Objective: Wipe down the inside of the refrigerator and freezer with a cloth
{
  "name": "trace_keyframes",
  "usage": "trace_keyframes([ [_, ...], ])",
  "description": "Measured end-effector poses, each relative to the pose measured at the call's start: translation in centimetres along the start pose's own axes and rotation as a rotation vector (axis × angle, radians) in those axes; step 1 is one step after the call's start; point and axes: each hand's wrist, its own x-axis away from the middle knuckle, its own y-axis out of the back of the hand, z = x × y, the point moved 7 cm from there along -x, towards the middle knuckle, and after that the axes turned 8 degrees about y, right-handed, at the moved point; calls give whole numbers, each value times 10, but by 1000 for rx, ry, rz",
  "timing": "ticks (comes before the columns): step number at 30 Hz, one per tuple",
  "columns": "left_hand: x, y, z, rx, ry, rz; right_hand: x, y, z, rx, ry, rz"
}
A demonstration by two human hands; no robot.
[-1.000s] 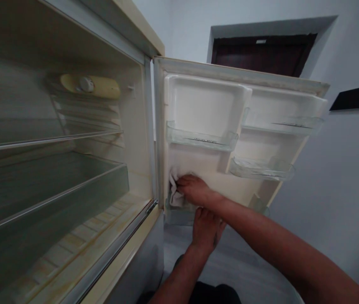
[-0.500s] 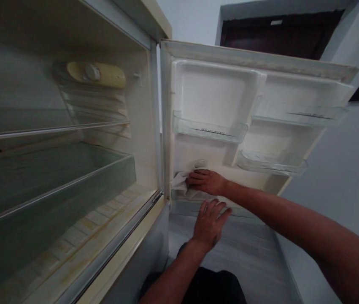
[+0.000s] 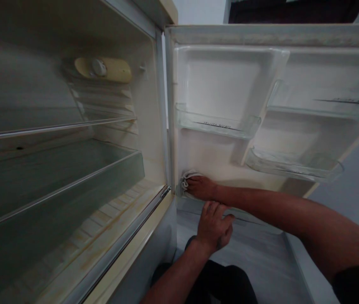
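My right hand (image 3: 201, 188) is closed on a crumpled whitish cloth (image 3: 188, 176). It presses the cloth into the hinge-side corner of the bottom door rack (image 3: 252, 216), low on the open fridge door (image 3: 223, 80). Bent loosely with nothing in it, my left hand (image 3: 214, 224) is at the front of that rack, just below my right wrist. Whether its fingertips touch the rack's edge I cannot tell. The part of the cloth under my right palm is hidden.
Clear door shelves (image 3: 219, 126) sit higher on the door, with another clear shelf (image 3: 296, 164) farther right. At left is the fridge interior, with a glass shelf (image 3: 55, 128), a clear drawer (image 3: 109, 173) and a yellowed dial housing (image 3: 116, 69). Grey floor (image 3: 255, 249) lies below.
My right hand has pushed the cloth down and deeper into the rack's corner, bunching it. My left hand's fingers have curled more. The view has shifted closer to the door.
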Motion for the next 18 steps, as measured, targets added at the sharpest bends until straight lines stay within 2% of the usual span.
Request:
trace_keyframes([
  [3, 1, 3, 1, -5, -27, 1, -3, 1, -3, -25, -11, 42],
  [6, -1, 9, 4, -6, -84, 11, 9, 7, -6, -70, 83, 61],
  [9, -4, 19, 15, -13, -104, -1, 44, 18, -4, -112, 198, 97],
  [11, -6, 27, 28, -32, -82, -17, 76, 26, 0, -126, 213, 138],
  [15, -8, 37, 46, -63, -60, -23, 147, 36, 13, -199, 115, 345],
  [16, -8, 38, 48, -66, -62, -22, 165, 35, 16, -252, 44, 438],
  [18, -9, 39, 48, -70, -63, -28, 199, 29, 18, -365, -185, 644],
])
